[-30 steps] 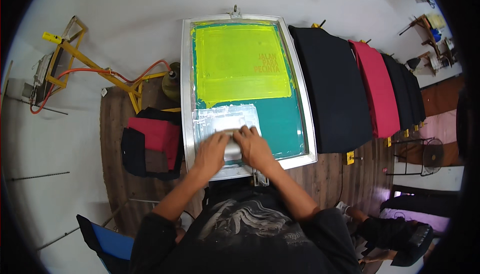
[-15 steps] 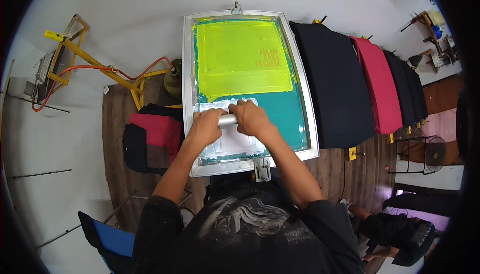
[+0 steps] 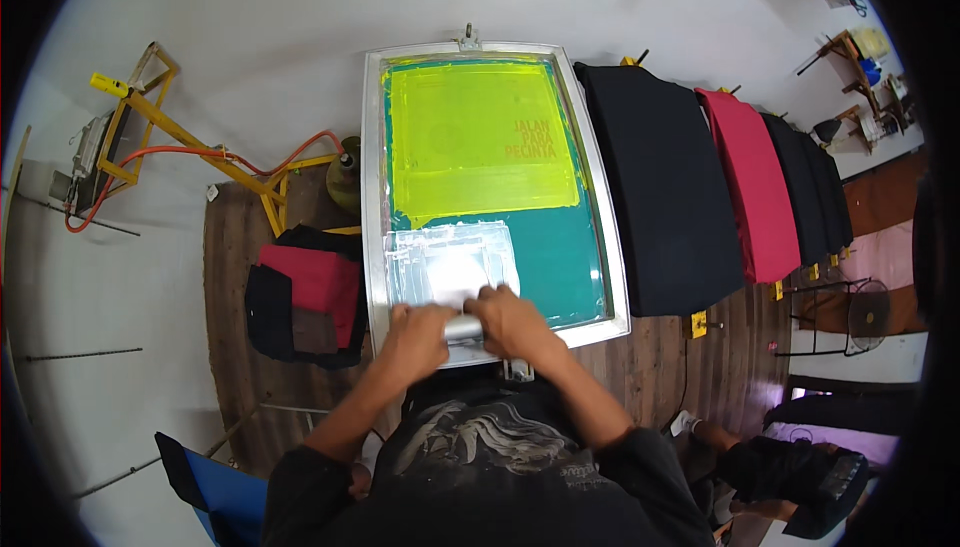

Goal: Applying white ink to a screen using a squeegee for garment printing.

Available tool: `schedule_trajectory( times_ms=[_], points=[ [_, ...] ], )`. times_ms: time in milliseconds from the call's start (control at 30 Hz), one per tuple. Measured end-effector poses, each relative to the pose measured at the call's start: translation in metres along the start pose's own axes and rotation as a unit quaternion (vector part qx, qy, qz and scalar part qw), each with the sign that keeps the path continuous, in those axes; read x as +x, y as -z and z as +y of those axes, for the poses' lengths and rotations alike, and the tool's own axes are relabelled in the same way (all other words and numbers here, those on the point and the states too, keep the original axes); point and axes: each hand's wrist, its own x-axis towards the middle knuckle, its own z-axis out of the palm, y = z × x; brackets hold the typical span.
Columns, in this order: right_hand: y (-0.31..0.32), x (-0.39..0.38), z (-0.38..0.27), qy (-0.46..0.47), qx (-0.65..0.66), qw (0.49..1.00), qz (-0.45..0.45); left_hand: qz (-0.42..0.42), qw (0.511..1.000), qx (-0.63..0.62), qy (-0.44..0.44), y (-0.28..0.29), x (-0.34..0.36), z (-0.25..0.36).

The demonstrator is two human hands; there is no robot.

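A screen-printing frame [image 3: 374,177] with a pale metal rim lies before me, its mesh teal. Bright yellow-green tape or film [image 3: 470,137] covers the far part, with a small block of lettering showing at its right. On the near left of the mesh is a patch of white ink [image 3: 455,265]. Both my hands are closed on a squeegee [image 3: 463,328] with a silvery, bar-like handle, at the frame's near end. My left hand [image 3: 414,343] grips its left side, my right hand [image 3: 515,327] its right. The squeegee's blade is hidden.
Black [image 3: 655,187] and pink [image 3: 750,187] cloth-covered boards stand in a row to the right. Folded pink and black cloth [image 3: 310,297] lies at the left, below a yellow metal stand [image 3: 195,137] with an orange hose. Another person [image 3: 790,472] is at the lower right.
Both hands have drawn the squeegee toward my body, from the middle of the white patch to the frame's near end. More of the white patch shows. The view has shifted slightly.
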Motion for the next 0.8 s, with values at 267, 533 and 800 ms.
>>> schedule_trajectory(
  times_ms=[267,533,800],
  points=[
    [0.039,0.111,0.028,-0.064,-0.052,0.996,0.029,0.059,0.998,0.011,0.012,0.041,0.103,-0.037],
    [0.010,0.069,0.011,-0.061,-0.026,0.995,0.074,0.084,0.996,0.001,0.000,0.012,0.064,-0.031],
    [-0.032,-0.024,-0.010,-0.008,0.014,0.997,0.082,0.024,0.999,-0.036,0.004,-0.022,-0.023,0.012]
  ],
)
